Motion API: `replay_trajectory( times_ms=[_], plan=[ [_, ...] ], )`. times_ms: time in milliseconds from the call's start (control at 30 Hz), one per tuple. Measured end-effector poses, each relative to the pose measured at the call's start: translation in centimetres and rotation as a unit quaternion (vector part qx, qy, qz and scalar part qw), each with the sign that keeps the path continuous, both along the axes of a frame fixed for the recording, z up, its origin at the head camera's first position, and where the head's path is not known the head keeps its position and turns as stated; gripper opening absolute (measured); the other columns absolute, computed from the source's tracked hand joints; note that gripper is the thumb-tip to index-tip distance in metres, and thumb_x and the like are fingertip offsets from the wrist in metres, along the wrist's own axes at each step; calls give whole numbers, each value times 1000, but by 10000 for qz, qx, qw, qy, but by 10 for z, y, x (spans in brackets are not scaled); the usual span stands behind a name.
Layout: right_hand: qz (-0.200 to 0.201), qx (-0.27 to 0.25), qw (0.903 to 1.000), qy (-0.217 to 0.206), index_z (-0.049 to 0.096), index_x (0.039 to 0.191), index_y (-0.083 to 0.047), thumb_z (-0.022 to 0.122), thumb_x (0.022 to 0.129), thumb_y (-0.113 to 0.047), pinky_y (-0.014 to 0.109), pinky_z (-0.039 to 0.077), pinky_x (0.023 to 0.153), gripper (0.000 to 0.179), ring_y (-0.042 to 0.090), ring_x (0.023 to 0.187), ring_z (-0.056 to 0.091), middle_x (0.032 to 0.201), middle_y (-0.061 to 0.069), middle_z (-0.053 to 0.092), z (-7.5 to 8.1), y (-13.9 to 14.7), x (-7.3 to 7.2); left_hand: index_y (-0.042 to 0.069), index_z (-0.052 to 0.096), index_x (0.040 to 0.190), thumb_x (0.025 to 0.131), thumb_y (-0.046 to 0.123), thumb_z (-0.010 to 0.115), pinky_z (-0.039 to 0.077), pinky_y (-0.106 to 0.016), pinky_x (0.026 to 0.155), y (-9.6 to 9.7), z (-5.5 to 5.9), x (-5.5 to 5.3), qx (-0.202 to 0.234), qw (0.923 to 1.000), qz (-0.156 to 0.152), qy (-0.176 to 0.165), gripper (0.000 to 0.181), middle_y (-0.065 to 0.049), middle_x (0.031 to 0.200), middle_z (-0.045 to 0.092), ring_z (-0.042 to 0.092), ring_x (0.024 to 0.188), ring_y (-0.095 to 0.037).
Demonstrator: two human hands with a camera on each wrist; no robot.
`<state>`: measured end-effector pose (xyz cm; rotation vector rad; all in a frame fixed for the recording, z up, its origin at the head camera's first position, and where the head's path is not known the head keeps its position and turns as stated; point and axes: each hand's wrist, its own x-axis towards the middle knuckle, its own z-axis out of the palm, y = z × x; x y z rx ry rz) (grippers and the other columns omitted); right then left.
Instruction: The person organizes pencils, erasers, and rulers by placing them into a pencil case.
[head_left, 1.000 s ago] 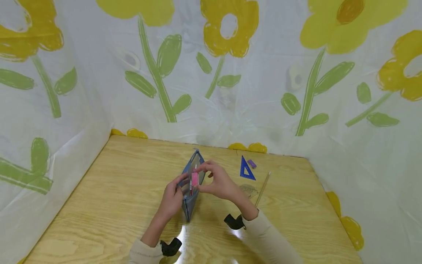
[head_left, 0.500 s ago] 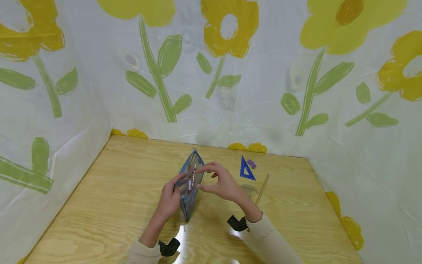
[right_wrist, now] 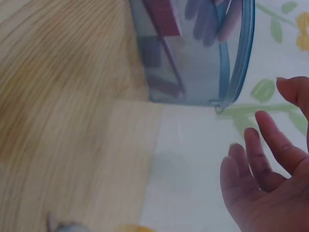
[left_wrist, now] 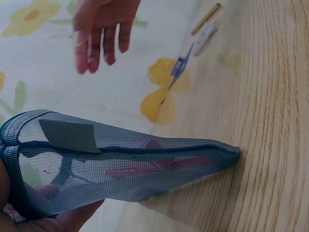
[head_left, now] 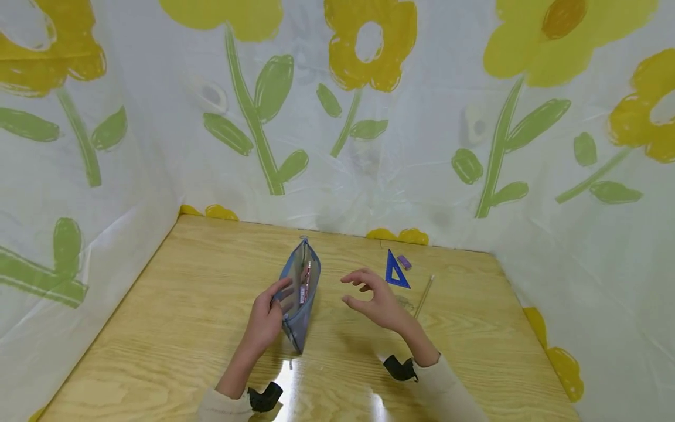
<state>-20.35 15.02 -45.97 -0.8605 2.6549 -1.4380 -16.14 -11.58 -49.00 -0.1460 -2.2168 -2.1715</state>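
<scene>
A blue-grey mesh pencil case (head_left: 302, 328) stands on its narrow bottom with its zipped mouth spread. My left hand (head_left: 265, 316) grips its left side, the fingers inside the mouth. A red-and-white pencil (head_left: 309, 274) leans within the case, and a pink block (right_wrist: 164, 17) shows through its wall in the right wrist view. My right hand (head_left: 379, 302) is off to the right of the case, fingers loosely bent and thumb apart, holding nothing. In the left wrist view the case (left_wrist: 145, 169) shows its closed mesh end and a grey tab (left_wrist: 70, 135).
On the wooden table (head_left: 158, 322), right of the case, lie a blue set square (head_left: 396, 272), a purple eraser (head_left: 404, 262) and a light wooden pencil (head_left: 425, 296). A clear flat piece (head_left: 405, 302) is partly hidden by my right hand. Flower-printed sheeting (head_left: 422, 176) walls the table.
My right hand has let go of a pink eraser at the pencil case's mouth and drawn back to the right. My left hand and the case have shifted slightly left.
</scene>
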Motion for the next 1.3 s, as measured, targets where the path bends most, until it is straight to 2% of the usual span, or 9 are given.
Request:
replay_trajectory(
  times_ms=[167, 233, 400, 567, 733, 900, 1033, 1167, 1300],
  plan=[
    [-352, -13, 9992, -175, 69, 124, -14, 73, 94, -13, 51, 56, 91, 31, 26, 109, 58, 125, 10, 64, -12, 24, 1, -18, 37, 146, 94, -16, 20, 50, -51, 108, -2, -2, 1, 134, 9999, 32, 28, 54, -36, 149, 40, 46, 136, -53],
    [-491, -53, 9985, -221, 68, 126, -12, 72, 94, -11, 52, 57, 91, 31, 32, 110, 58, 127, 15, 64, -15, 34, 1, -18, 38, 145, 94, -16, 19, 50, -51, 108, -3, -1, 1, 200, 9998, 68, 16, 55, -36, 148, 40, 46, 135, -53],
    [-811, -232, 9956, -399, 65, 128, -5, 70, 95, -8, 42, 58, 91, 33, 46, 111, 56, 129, 23, 62, -21, 61, -1, -18, 39, 145, 93, -17, 19, 50, -49, 107, -7, -1, 2, 254, 9994, 216, -38, 56, -36, 148, 41, 46, 135, -52],
    [-1279, -178, 9902, -531, 62, 131, 3, 69, 96, -5, 30, 58, 87, 37, 39, 109, 58, 128, 26, 59, -28, 89, -2, -19, 36, 146, 92, -17, 18, 50, -48, 108, -9, -2, 1, 293, 9990, 325, -78, 57, -35, 148, 41, 45, 136, -51],
    [-1739, -39, 9824, -681, 60, 132, 6, 68, 96, -5, 25, 57, 85, 39, 32, 107, 59, 127, 27, 60, -33, 112, -1, -21, 35, 145, 91, -18, 18, 50, -48, 107, -8, -3, 1, 299, 9989, 355, -71, 57, -37, 148, 40, 45, 135, -53],
    [-2005, 10, 9763, -808, 59, 134, 7, 67, 96, -4, 22, 55, 83, 40, 27, 104, 59, 127, 27, 60, -37, 126, 0, -19, 34, 147, 92, -17, 18, 51, -46, 107, -9, -2, 2, 248, 9988, 384, -190, 57, -35, 149, 40, 45, 136, -52],
    [-2231, 69, 9700, -963, 55, 137, 9, 66, 96, -4, 20, 55, 81, 44, 31, 106, 60, 131, 28, 58, -39, 136, 2, -18, 34, 148, 93, -17, 18, 51, -45, 108, -10, -1, 3, 202, 9987, 380, -270, 57, -34, 150, 40, 45, 137, -50],
    [-2578, 224, 9579, -1244, 48, 143, 9, 65, 97, -8, 24, 56, 81, 52, 40, 116, 58, 136, 30, 54, -42, 144, 0, -18, 34, 148, 93, -17, 18, 50, -46, 109, -9, 1, 4, 214, 9989, 333, -237, 57, -34, 151, 39, 45, 137, -50],
    [-2828, 345, 9459, -1550, 40, 149, 9, 65, 97, -10, 35, 58, 86, 60, 44, 122, 54, 139, 32, 49, -47, 149, -6, -19, 34, 147, 93, -17, 18, 49, -47, 109, -7, 3, 4, 248, 9991, 302, -183, 57, -34, 150, 39, 44, 137, -51]
  ],
)
